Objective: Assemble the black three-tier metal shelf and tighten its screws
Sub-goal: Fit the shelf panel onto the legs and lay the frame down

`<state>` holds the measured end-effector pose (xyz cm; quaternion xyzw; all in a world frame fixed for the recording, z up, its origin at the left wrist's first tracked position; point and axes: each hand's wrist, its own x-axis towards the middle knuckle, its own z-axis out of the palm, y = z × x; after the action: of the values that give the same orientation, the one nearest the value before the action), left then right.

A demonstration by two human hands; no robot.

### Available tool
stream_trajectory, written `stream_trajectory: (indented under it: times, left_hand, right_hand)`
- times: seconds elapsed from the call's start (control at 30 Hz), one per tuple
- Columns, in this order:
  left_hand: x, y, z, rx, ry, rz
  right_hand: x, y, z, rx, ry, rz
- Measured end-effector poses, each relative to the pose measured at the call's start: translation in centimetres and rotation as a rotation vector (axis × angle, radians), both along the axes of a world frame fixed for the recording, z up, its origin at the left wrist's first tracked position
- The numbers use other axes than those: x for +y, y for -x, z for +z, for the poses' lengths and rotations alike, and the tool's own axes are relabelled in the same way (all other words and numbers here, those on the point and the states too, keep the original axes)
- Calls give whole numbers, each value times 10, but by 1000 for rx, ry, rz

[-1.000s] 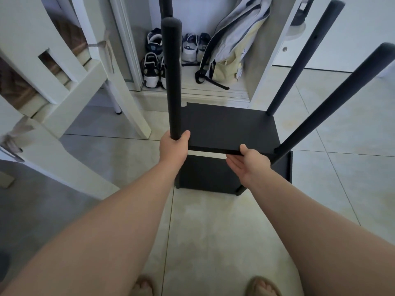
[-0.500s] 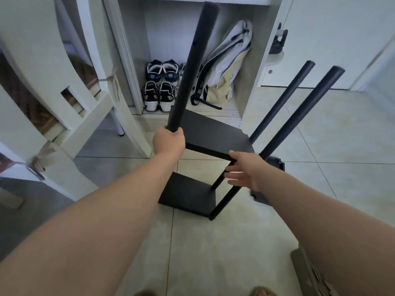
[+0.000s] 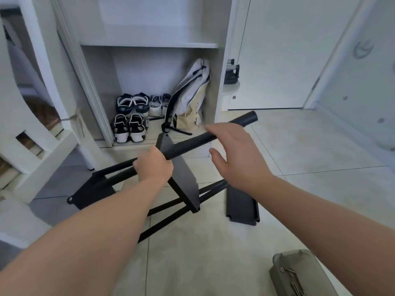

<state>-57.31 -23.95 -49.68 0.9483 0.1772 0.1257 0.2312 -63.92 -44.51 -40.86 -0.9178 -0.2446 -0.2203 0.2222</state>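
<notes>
Floor (image 3: 213, 253): pale tiles beneath everything.
Cabinet (image 3: 149, 44): white, open, shoes (image 3: 130, 127) and backpack (image 3: 190, 99) behind the shelf.
Chair (image 3: 53, 146): white, close on my left.
Shelf (image 3: 183, 178): black, tipped sideways on the tiles.
Panel (image 3: 242, 207): loose, flat, just right of it.
Tray (image 3: 310, 270): grey, screws (image 3: 287, 271) inside.
Left hand (image 3: 154, 165): clamped round the top pole (image 3: 192, 142).
Right hand (image 3: 233, 154): fingers spread over that pole.

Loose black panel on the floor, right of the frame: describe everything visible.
The loose panel is a flat black rectangle, metal by its look, with lipped edges and notched near corners. It lies flat on the tile floor, held by no hand; the right wrist hides its far end.
</notes>
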Motion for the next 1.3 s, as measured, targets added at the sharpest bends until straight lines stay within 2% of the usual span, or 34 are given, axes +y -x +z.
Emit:
stream_trajectory:
  times: [0.07, 0.17, 0.33, 0.47, 0.53, 0.7, 0.93, 1.17, 1.3]
  left_hand:
    - [-10, -3, -10, 22, -59, 1]
    - [-24, -8, -22, 14, -112, -18]
    - [-53, -14, -44, 30, -169, -110]
    - [-73, -22, -63, 75, -212, -186]
    - [-80, -27, -70, 96, -215, -212]
    - [-85, -41, -72, 110, -191, -245]
    - [-74, -45, -79, 89, -204, -225]
    - [-42, -59, -68, 52, -229, -172]
    - [-23, -65, -67, 36, -247, -151]
  right_hand:
    - [-4, -11, -10, -53, 225, -40]
    - [-14, -30, -31, -12, 472, -104]
    - [-27, -59, -70, 215, 631, -205]
    - [-47, -72, -94, 355, 594, -192]
    - [-59, -72, -107, 366, 548, -203]
    - [-65, -79, -125, 268, 437, -246]
    - [-56, -85, -135, 267, 398, -237]
    - [-23, -104, -118, 138, 407, -208]
    - [-3, -113, -119, 129, 389, -188]
